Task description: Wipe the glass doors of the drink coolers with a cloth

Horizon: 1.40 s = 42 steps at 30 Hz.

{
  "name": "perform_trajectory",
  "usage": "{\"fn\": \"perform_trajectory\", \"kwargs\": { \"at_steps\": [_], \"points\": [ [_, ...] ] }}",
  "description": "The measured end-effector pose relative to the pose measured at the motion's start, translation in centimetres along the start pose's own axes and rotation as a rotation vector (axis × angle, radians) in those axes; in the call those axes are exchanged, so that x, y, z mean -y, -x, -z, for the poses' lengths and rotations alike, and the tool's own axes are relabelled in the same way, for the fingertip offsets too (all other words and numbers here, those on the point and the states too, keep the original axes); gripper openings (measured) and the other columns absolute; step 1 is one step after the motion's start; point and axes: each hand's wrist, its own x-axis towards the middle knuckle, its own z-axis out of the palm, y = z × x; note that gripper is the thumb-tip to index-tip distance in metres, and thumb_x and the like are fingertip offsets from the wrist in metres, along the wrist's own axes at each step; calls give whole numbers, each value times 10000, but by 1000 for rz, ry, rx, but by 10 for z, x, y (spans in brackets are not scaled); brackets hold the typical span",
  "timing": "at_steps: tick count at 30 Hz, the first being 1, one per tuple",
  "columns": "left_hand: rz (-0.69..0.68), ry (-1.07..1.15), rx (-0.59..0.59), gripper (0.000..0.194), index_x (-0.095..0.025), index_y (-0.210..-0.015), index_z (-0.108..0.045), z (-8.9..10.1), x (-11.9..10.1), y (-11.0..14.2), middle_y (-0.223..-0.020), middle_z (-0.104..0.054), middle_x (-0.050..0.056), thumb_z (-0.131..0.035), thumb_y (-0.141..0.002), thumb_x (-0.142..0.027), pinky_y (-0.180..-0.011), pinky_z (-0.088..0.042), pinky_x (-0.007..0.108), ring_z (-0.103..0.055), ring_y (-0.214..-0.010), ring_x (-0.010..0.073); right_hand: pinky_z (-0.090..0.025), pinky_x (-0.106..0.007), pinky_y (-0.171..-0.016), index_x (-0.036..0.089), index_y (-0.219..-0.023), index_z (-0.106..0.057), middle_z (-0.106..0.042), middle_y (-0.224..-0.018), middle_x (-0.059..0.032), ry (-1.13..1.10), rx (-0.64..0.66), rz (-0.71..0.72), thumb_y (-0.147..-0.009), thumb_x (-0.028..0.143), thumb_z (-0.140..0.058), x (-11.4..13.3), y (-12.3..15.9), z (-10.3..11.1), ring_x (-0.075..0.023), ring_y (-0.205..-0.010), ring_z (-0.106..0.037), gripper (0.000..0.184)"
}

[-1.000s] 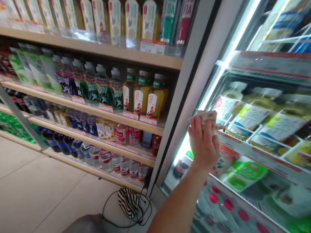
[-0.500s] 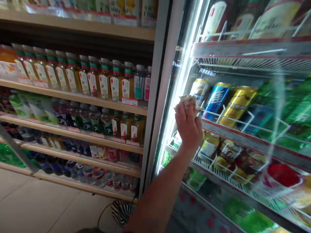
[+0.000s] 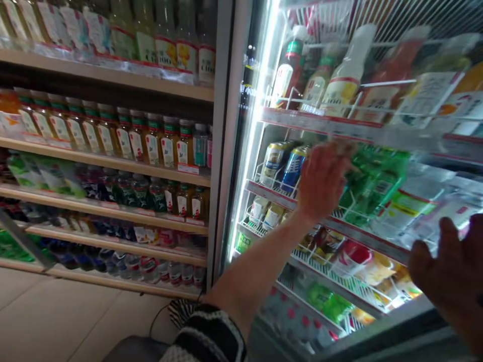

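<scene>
My left hand (image 3: pixel 320 183) reaches up across the lit drinks fridge, its fingers closed over a pale, crumpled cloth (image 3: pixel 344 147). Motion blurs both the fingers and the cloth. The hand covers part of the middle shelf, between a blue can (image 3: pixel 293 170) and green bottles (image 3: pixel 377 183). Glass seems to lie between hand and drinks, though contact with it cannot be made out. At the right edge my right hand (image 3: pixel 449 271) is raised in shadow, fingers apart and holding nothing visible, in front of the lower fridge shelves.
On the left, wooden shelves (image 3: pixel 113 153) carry rows of bottles. A grey upright post (image 3: pixel 221 136) stands between them and the fridge. A dark fridge edge (image 3: pixel 392 324) slants across the lower right. Near the floor lie a black-and-white striped item (image 3: pixel 181 311) and a thin cable (image 3: pixel 154 322).
My left hand has moved right with the cloth, from beside the light strip to before the green bottles. My right hand has come into view. The view has tilted up and shifted right.
</scene>
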Motion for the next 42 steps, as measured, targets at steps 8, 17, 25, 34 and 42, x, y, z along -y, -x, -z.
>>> {"fn": "perform_trajectory", "kwargs": {
  "at_steps": [8, 17, 25, 34, 42],
  "points": [
    [83, 2, -140, 510, -119, -1412, -262, 1, 18, -35, -1499, -240, 125, -249, -926, -273, -1150, -198, 469, -50, -1413, 224, -141, -547, -1113, 271, -1425, -286, -311, -1476, -68, -19, 50, 86, -917, 370, -357, 13, -2, 5, -278, -1373, -250, 523],
    [-676, 74, -26, 611, -264, -1455, -109, -2, -28, -65, -1519, -209, 5, -369, -904, -300, -1153, -220, 396, -104, -1412, 198, -141, -533, -1126, 261, -1443, -221, -322, -1473, -53, -101, 9, 142, -886, 236, -397, 13, -7, 3, -256, -1375, -251, 584],
    [-212, 41, -281, 588, -190, -1454, -132, 6, 2, -106, -1526, -168, 80, -333, -904, -247, -1140, -227, 468, -73, -1415, 241, -136, -529, -1131, 208, -1447, -212, -305, -1477, -74, -36, -22, 216, -870, 223, -412, 10, -10, 0, -262, -1381, -233, 610],
    [-112, 71, -386, 529, -171, -1434, -211, 22, 40, -163, -1496, -255, 105, -291, -919, -262, -1141, -211, 474, -124, -1410, 224, -171, -526, -1126, 214, -1449, -197, -333, -1464, -82, 93, 30, 234, -832, 175, -449, 7, -6, -3, -274, -1375, -245, 668],
    [-779, 46, -107, 549, -275, -1416, -266, 9, -11, -142, -1493, -284, 2, -393, -882, -260, -1139, -254, 395, -106, -1412, 197, -166, -527, -1126, 183, -1435, -240, -352, -1452, -102, 142, 2, 249, -833, 189, -453, 7, -6, -5, -275, -1377, -241, 639]
  ]
}}
